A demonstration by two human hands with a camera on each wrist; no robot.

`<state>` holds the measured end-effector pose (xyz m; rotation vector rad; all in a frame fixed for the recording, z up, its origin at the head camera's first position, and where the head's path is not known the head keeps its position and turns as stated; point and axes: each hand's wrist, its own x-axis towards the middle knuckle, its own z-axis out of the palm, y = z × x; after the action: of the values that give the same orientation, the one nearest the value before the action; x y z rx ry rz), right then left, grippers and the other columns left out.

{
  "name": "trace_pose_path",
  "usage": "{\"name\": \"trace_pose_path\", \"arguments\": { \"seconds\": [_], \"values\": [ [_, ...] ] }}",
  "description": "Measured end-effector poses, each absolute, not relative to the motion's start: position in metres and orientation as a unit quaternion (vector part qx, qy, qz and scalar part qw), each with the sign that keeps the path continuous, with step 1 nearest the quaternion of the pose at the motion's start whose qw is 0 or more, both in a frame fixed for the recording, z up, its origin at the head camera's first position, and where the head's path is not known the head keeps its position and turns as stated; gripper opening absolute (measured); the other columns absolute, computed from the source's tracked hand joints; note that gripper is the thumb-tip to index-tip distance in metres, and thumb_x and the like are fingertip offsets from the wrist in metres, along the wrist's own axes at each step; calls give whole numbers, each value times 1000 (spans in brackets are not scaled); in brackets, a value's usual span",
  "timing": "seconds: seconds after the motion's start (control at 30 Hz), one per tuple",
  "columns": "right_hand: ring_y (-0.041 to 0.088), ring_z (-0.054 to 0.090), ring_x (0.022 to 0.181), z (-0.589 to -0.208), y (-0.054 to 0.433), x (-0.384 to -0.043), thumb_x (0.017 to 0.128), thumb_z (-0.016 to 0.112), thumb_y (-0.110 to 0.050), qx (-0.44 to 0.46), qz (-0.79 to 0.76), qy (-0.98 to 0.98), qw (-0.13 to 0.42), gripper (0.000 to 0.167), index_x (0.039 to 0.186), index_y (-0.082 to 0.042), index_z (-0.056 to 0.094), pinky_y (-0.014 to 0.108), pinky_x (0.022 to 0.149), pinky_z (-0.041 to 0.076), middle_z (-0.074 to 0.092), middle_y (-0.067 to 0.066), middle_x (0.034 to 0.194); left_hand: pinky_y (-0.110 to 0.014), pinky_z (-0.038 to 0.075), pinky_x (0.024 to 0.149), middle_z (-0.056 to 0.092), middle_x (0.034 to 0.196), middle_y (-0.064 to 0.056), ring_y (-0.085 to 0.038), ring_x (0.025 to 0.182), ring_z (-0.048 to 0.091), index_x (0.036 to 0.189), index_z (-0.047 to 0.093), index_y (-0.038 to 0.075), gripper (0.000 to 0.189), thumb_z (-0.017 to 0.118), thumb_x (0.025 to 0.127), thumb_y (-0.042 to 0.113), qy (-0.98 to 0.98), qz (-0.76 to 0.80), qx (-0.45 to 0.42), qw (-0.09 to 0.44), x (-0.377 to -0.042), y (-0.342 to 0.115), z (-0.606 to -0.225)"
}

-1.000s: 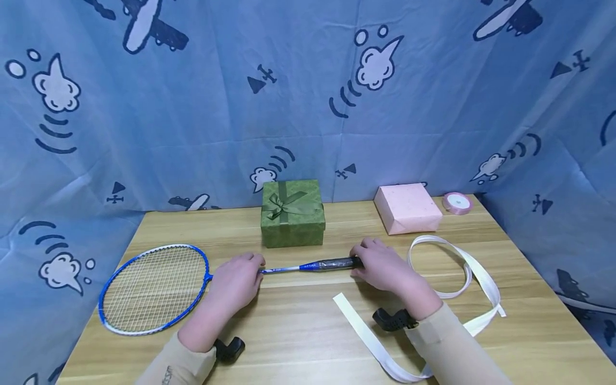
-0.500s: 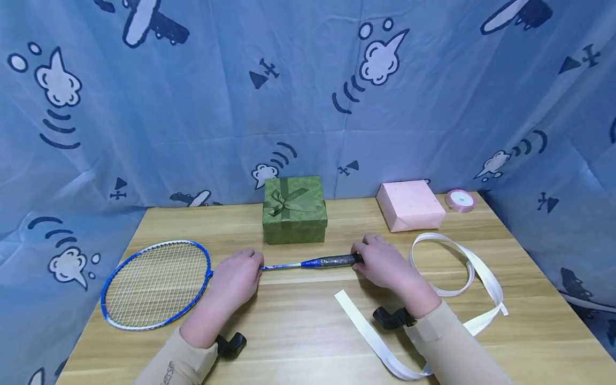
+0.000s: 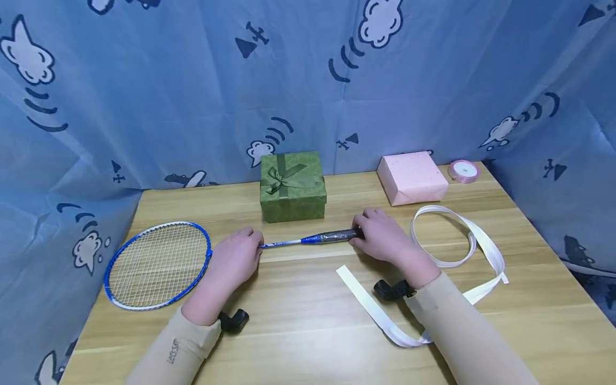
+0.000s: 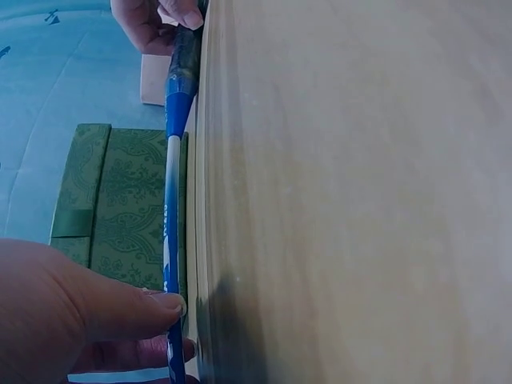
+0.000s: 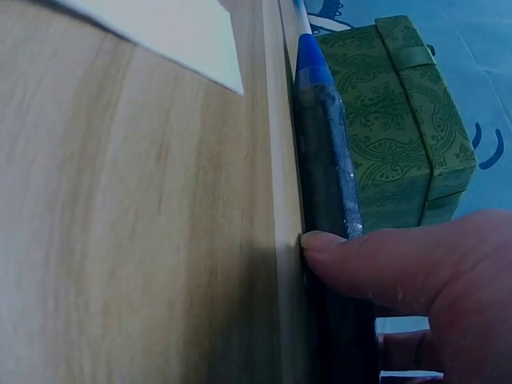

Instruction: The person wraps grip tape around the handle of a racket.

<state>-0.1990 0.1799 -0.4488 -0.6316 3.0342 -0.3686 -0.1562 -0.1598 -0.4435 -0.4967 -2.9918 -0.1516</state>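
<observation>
A blue and white badminton racket lies across the table, its strung head at the left and its black grip at the right. My left hand pinches the shaft between thumb and fingers, close to the head; the left wrist view shows the thumb against the blue shaft. The end of the black grip is held by my right hand, with the thumb laid along its side in the right wrist view. Part of the shaft is hidden beneath the left hand.
Behind the racket stands a green gift box with a bow. A pink wrapped box and a pink ribbon spool sit at the back right. White ribbon curls over the table, passing under the right forearm.
The head view has tilted downward, so the table and everything on it appear higher. Both hands keep their hold on the racket, which shows no clear movement on the table.
</observation>
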Motion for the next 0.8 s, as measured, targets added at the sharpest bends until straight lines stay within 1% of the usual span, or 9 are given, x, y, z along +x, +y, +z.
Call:
{"name": "trace_pose_path", "arguments": {
  "seconds": [0.17,0.4,0.67,0.8],
  "values": [
    [32,54,101,-445,179,-204,90,79,-30,-209,-115,971,25,26,104,-12,68,51,82,48,61,9,104,-41,56,68,65,93,-3,-24,86,64,98,71,14,5,73,95,15,-985,-52,-159,44,-158,-163,-441],
    [31,54,98,-448,183,-204,90,80,-27,-213,-116,970,13,23,106,-14,69,50,79,48,60,8,101,-41,55,66,65,93,-4,-25,84,63,100,72,15,6,73,94,16,-985,-50,-157,44,-162,-163,-442],
    [31,55,97,-449,182,-204,89,81,-29,-216,-108,970,11,27,107,-12,70,49,80,48,61,9,103,-42,55,66,66,94,-5,-25,86,63,101,72,15,7,74,94,16,-987,-46,-150,30,-163,-163,-442],
    [32,56,99,-450,183,-205,89,81,-30,-213,-109,971,7,28,106,-11,69,50,83,49,61,10,103,-43,56,68,67,94,-3,-25,87,65,101,72,16,6,73,95,18,-988,-50,-146,28,-163,-162,-441]
  ]
}}
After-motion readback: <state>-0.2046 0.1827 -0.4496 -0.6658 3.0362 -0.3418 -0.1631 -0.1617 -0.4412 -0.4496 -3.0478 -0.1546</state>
